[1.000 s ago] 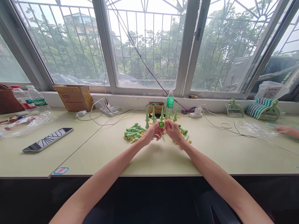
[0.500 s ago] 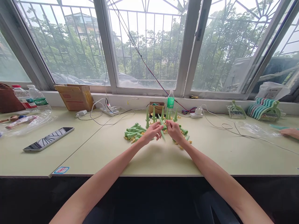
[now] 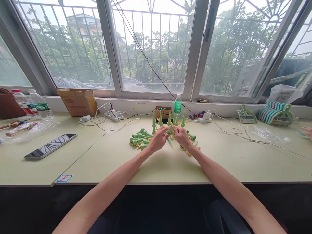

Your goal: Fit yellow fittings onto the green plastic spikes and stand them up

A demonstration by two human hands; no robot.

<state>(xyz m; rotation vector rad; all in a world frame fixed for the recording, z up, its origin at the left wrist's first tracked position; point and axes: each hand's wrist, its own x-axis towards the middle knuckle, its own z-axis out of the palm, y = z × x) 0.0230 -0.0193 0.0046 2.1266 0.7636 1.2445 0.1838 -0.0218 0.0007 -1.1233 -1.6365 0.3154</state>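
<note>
Near the middle of the table my left hand (image 3: pixel 159 138) pinches a green plastic spike (image 3: pixel 170 129) between thumb and fingers. My right hand (image 3: pixel 181 136) is closed right beside it, its fingertips at the spike; any small part inside them is hidden. Below the hands the tip of another green spike (image 3: pixel 170 141) shows. Left of my hands lies a pile of green spike pieces (image 3: pixel 140 138) with small yellow parts among them. Several upright green spikes (image 3: pixel 153 123) stand in a row behind. More yellow parts (image 3: pixel 187 152) lie under my right wrist.
A small brown box (image 3: pixel 163 112) and a green-labelled bottle (image 3: pixel 177 104) stand behind the spikes. On the left are a phone (image 3: pixel 51 147) and a cardboard box (image 3: pixel 78 103). White cables (image 3: pixel 234 131) cross the right side. Another person's hand (image 3: pixel 307 132) is at the right edge.
The spike in my left hand has turned from a long slant to a shorter, more upright view. My left fingers have drawn in around it. The other person's hand has shifted right.
</note>
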